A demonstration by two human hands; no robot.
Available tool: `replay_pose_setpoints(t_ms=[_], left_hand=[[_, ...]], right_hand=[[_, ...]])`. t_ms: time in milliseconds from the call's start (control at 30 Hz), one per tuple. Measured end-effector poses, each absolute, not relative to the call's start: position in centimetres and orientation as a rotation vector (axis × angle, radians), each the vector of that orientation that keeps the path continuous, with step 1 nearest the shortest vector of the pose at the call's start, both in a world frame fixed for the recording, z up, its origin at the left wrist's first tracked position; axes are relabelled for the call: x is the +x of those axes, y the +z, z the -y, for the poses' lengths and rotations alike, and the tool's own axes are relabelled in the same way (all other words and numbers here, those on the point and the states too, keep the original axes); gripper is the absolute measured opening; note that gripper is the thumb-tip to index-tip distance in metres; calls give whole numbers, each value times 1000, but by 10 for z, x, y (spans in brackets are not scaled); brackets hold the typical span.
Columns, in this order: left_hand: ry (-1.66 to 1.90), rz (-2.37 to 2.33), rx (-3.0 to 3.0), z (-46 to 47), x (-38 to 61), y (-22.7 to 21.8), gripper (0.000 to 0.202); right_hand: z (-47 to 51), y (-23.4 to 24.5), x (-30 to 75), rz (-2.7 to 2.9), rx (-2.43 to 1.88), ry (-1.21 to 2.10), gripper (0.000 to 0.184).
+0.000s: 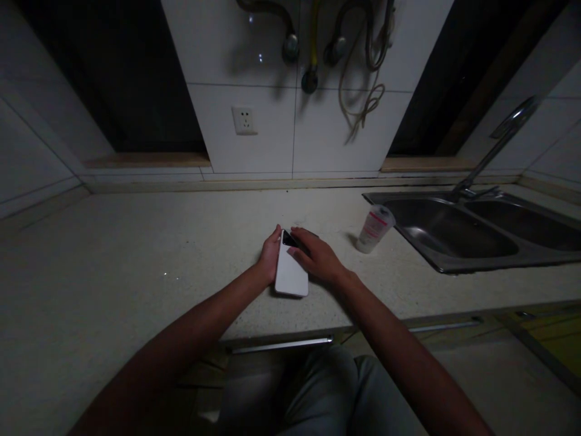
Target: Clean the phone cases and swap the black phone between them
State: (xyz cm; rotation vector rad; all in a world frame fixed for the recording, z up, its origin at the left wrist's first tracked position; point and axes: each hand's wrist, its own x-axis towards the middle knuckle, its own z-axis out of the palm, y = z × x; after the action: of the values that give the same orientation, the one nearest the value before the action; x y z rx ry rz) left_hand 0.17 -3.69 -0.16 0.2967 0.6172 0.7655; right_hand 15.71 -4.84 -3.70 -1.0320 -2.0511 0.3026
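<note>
A white, slab-shaped power bank (pixel 292 272) with a dark glossy panel at its far end is held just at the countertop. My left hand (pixel 269 257) wraps its left side, thumb pointing away from me. From the right, my right hand (pixel 318 255) closes over the far end, its thumb and fingers on and around the dark panel. A thin dark edge (pixel 311 232) shows just past my right knuckles; what it belongs to is hidden.
On the pale countertop (pixel 136 242), a clear plastic cup (pixel 375 229) with red print leans to the right. Beside it is a steel double sink (pixel 447 233) with a tall faucet (pixel 494 148). A wall socket (pixel 244 121), pipes and a coiled cord (pixel 363 112) are behind.
</note>
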Motion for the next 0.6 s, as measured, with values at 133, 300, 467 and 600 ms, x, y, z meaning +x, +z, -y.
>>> replay_pose_setpoints(t_ms=[133,300,467,600], left_hand=[[760,-567,306,41,4,0,59],[894,-568,260,36,3,-3,73],[1029,-649,210,27,-5,-7,70],[1078,-624,203,24,-8,-5,66]], right_hand=[[52,-35,156,2137,-820,385,53],[59,-27,150,2159,-518,582,37],[65,-24,147,2065,-500,830,25],[65,-23,150,2001,-646,717,36]])
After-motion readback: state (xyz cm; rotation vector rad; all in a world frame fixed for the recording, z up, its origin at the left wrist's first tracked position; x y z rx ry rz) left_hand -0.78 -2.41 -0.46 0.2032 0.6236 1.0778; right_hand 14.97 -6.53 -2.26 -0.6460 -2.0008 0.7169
